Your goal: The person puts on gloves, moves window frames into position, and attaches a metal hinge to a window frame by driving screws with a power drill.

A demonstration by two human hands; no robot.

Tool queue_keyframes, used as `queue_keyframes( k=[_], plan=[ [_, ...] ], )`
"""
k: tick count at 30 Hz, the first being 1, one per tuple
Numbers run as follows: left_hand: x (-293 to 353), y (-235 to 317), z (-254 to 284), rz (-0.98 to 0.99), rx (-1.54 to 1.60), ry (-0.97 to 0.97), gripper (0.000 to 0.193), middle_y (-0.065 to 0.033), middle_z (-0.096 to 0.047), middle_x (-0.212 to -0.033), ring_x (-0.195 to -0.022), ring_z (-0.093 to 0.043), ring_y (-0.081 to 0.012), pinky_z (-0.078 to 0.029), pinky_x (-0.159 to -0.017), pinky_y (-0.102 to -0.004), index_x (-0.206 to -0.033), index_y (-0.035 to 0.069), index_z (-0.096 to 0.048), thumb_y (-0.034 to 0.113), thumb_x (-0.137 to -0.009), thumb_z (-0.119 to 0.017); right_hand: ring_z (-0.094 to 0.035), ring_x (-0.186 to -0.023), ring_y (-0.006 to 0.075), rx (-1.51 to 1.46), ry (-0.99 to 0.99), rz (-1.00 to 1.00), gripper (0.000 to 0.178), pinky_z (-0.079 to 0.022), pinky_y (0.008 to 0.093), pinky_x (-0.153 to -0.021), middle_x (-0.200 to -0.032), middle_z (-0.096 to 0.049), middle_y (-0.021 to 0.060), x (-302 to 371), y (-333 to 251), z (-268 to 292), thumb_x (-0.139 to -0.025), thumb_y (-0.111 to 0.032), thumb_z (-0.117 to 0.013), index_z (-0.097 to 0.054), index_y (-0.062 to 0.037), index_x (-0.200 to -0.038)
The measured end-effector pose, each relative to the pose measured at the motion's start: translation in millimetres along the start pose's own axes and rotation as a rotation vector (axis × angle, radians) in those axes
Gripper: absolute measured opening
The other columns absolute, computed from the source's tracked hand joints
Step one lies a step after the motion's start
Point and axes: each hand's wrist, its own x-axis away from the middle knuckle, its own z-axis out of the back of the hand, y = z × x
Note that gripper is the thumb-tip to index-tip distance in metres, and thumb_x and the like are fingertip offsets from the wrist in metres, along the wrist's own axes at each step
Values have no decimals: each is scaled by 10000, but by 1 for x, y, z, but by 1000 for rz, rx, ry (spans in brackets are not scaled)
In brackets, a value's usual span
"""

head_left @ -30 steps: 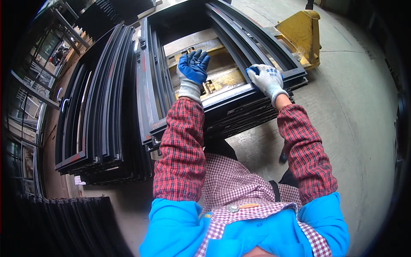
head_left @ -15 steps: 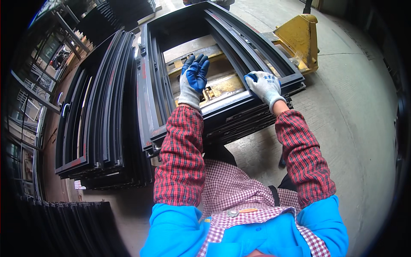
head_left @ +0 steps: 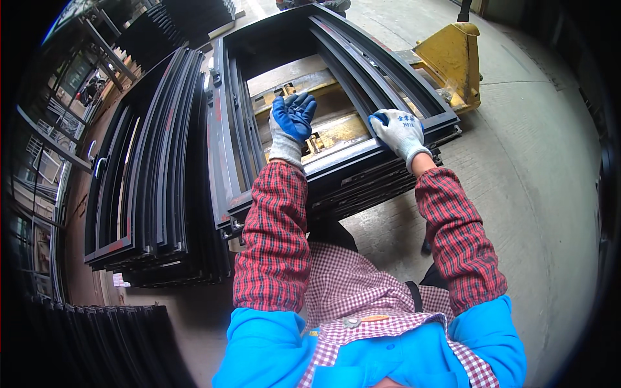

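A black metal frame (head_left: 222, 145) lies on top of a stack of similar frames in front of me. My right hand (head_left: 400, 131), in a white and blue glove, is closed over the frame's near rail at the right, its fingers curled around the edge and partly hidden. Over the frame's opening hovers my left hand (head_left: 293, 123), gloved alike, palm turned up. Its fingers are bent and slightly apart, with nothing in them. Yellow metal (head_left: 339, 132) shows through the opening beneath that hand.
Another tall stack of black frames (head_left: 152, 168) stands close by on the left. Dark ribbed pieces (head_left: 103, 323) fill the lower left. A yellow pallet jack (head_left: 456, 58) is beyond the frames on the right. More dark stacks (head_left: 194, 19) stand at the back, beside the concrete floor (head_left: 537, 161).
The fingers of my left hand have bent inward from a more upright, stretched pose. My right hand keeps its place on the frame's rail.
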Motion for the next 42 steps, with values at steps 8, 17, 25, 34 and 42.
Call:
queue_keyframes(
  k=[8,17,25,34,42],
  plan=[
    [7,-7,-9,-64,-82,72,256,-172,-622,-1063,-851,-657,-317,-584,-756,-385,-1137,-2,-501,134,-920,-491,-644,-805,284,-2,-15,-9,414,-481,389,-731,-899,-697,69,0,0,2,-869,-444,-436,-683,-112,-842],
    [-5,-3,8,-100,-96,60,292,-203,-617,-1095,-917,-648,-349,-567,-823,-404,-1156,-51,-507,112,-935,-408,-645,-805,275,-3,4,-2,416,-480,394,-728,-900,-696,64,0,1,-3,-872,-452,-438,-683,-118,-845],
    [-16,3,23,-83,-73,-82,262,-183,-643,-1062,-912,-656,-325,-566,-820,-391,-1117,-38,-549,103,-926,-438,-643,-815,284,-8,-39,-12,423,-461,400,-764,-927,-695,72,2,-2,5,-864,-455,-430,-686,-118,-872],
    [-24,4,34,22,-118,-121,283,-174,-635,-1105,-1000,-630,-321,-529,-904,-398,-1140,-30,-546,27,-884,-440,-630,-902,317,-26,-85,-42,446,-419,446,-838,-968,-688,106,0,6,4,-867,-447,-397,-675,-105,-937],
    [-35,18,48,-5,-106,-131,378,-185,-639,-1086,-984,-630,-347,-533,-896,-411,-1124,-31,-554,-42,-775,-411,-639,-879,312,-78,-34,-31,429,-449,455,-794,-977,-687,104,3,4,5,-875,-425,-396,-671,-98,-924]
  ],
)
